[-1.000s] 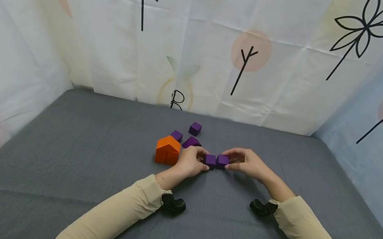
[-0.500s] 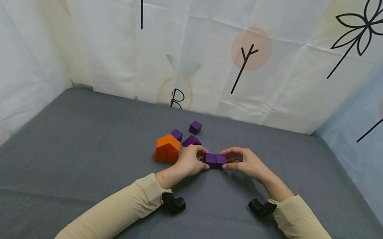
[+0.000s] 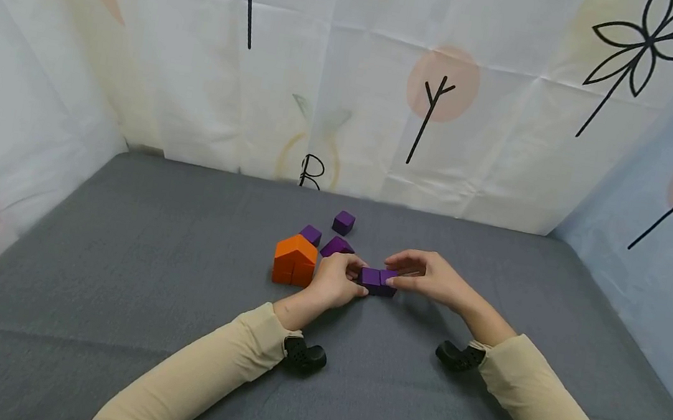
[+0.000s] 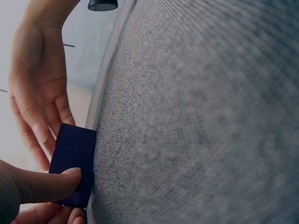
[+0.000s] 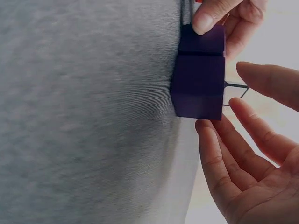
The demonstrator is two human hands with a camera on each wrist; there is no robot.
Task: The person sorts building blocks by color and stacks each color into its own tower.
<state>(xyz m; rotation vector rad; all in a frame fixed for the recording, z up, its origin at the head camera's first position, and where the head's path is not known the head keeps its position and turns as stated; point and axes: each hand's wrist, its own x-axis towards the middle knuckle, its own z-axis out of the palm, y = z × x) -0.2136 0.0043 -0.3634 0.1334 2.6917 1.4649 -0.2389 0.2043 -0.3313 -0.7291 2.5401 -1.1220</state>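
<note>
Two purple cubes sit side by side on the grey cloth in the head view, a left cube (image 3: 370,279) and a right cube (image 3: 388,292), their faces touching. My left hand (image 3: 335,282) holds the left cube, its thumb (image 4: 51,185) across the near face. My right hand (image 3: 433,281) hovers over the right cube with fingers relaxed and spread. In the right wrist view that hand (image 5: 259,163) has thumb and fingers off the sides of the right cube (image 5: 198,86); whether one fingertip still brushes it, I cannot tell.
An orange house-shaped block stack (image 3: 294,262) stands left of my left hand. Behind are a purple roof-shaped block (image 3: 337,246), a purple cube (image 3: 310,234) and another purple cube (image 3: 344,223). A patterned curtain (image 3: 360,97) rises behind the cloth-covered table (image 3: 177,230).
The right cube moved left against the left cube, closing the gap. My right hand then loosened its grip and rose slightly. My left hand stayed put.
</note>
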